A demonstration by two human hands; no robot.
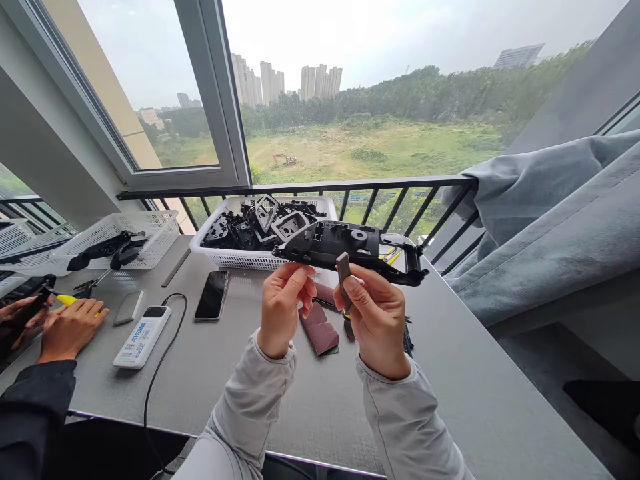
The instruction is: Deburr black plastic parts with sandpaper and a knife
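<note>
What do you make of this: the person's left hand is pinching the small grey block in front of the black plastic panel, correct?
Not the left: in the head view, the right hand pinches the small grey block, in front of the black plastic panel.

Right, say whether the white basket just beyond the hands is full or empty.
Full: the white basket holds black plastic parts heaped above its rim.

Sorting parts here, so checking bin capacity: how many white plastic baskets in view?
3: centre basket, left basket, far-left basket, cut off by the frame. More may be hidden.
</note>
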